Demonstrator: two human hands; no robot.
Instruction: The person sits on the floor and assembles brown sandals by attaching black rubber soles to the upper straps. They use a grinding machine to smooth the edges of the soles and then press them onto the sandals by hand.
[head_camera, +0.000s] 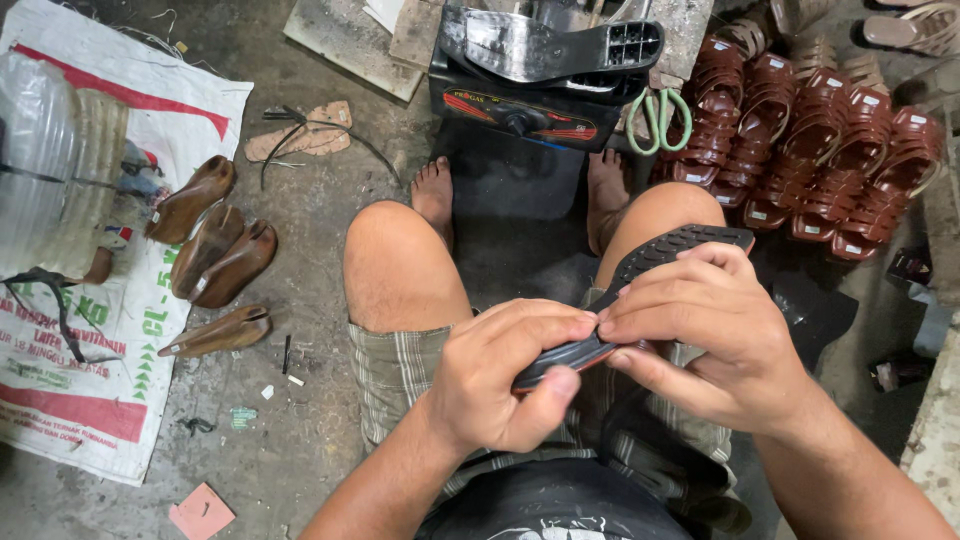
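A black rubber shoe sole (668, 247) with a ribbed tread lies across my lap, its toe end pointing up and right over my right knee. My left hand (505, 375) grips its near end, thumb underneath and fingers curled over the top. My right hand (705, 335) pinches the same end from the right, fingertips meeting those of the left hand. A thin reddish layer shows along the sole's near edge between my fingers.
A black stove-like machine (520, 105) with a metal foot form on top stands between my feet. Rows of brown sandals (820, 150) are stacked at right, green scissors (660, 120) beside them. Several wooden shoe lasts (215, 250) lie at left by a printed sack (90, 330).
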